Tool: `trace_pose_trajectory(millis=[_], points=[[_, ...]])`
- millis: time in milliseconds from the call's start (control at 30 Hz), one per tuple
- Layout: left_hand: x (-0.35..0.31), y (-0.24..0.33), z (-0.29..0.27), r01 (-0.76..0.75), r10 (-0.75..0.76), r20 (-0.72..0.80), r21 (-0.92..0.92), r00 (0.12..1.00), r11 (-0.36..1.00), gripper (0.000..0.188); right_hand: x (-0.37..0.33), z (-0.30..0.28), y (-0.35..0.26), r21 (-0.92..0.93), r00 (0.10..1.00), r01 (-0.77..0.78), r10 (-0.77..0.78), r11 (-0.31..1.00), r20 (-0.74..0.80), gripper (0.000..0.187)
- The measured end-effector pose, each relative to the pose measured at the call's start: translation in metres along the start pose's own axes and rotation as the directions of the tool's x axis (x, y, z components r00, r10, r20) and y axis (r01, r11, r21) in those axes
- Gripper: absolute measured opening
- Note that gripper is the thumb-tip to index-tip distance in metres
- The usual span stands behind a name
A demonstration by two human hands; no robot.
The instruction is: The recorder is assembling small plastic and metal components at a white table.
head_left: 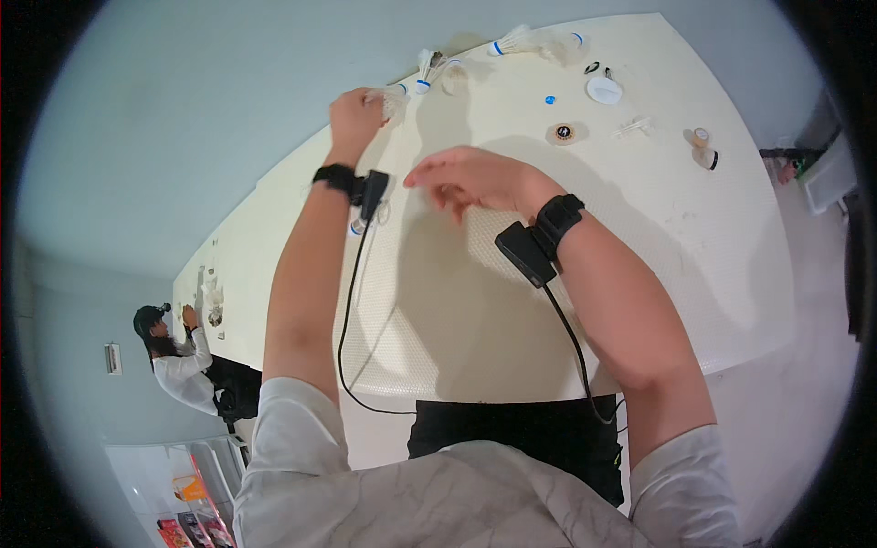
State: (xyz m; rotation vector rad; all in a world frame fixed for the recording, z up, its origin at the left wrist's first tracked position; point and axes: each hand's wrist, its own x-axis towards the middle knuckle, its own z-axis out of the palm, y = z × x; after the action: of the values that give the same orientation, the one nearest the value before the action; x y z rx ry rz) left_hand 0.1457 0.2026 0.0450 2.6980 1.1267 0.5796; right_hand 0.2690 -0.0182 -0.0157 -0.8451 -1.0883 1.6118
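At the table's far left edge, my left hand [354, 119] has its fingers closed at the feather end of a white shuttlecock [394, 100] with a blue band. My right hand [475, 178] hovers over the middle of the table, palm turned down. Its fingers are loosely bent and apart, with nothing seen in them. Just right of the held shuttlecock stands another shuttlecock [425, 73], and more shuttlecocks [516, 41] lie along the far edge. Beneath my left wrist a further shuttlecock [356, 226] is partly hidden by the black strapped device [370, 194].
On the white table [731, 274] lie a blue bit [550, 100], a round black-and-tan piece [565, 133], a white disc [604, 89] and small cylinders [702, 137] at right. Black cables [343, 338] trail from both wrists. Another person [187, 365] works at the far left.
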Motion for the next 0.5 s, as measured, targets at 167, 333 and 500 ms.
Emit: trace_pose_trajectory(millis=[167, 333, 500], points=[[-0.090, 0.017, -0.033, 0.221, -0.032, 0.264, -0.728, 0.964, 0.648, 0.023, 0.008, -0.017, 0.000, 0.298, 0.938, 0.175, -0.067, 0.939, -0.339, 0.039], [-0.150, 0.031, -0.004, 0.290, -0.114, 0.277, -0.763, 0.954, 0.578, 0.027, 0.010, 0.001, 0.002, -0.037, 0.955, 0.182, -0.186, 0.983, -0.232, 0.036], [-0.167, 0.028, 0.014, 0.278, -0.103, 0.261, -0.835, 0.960, 0.474, 0.040, 0.017, -0.006, 0.004, -0.337, 0.918, 0.099, -0.217, 0.936, -0.333, 0.034]])
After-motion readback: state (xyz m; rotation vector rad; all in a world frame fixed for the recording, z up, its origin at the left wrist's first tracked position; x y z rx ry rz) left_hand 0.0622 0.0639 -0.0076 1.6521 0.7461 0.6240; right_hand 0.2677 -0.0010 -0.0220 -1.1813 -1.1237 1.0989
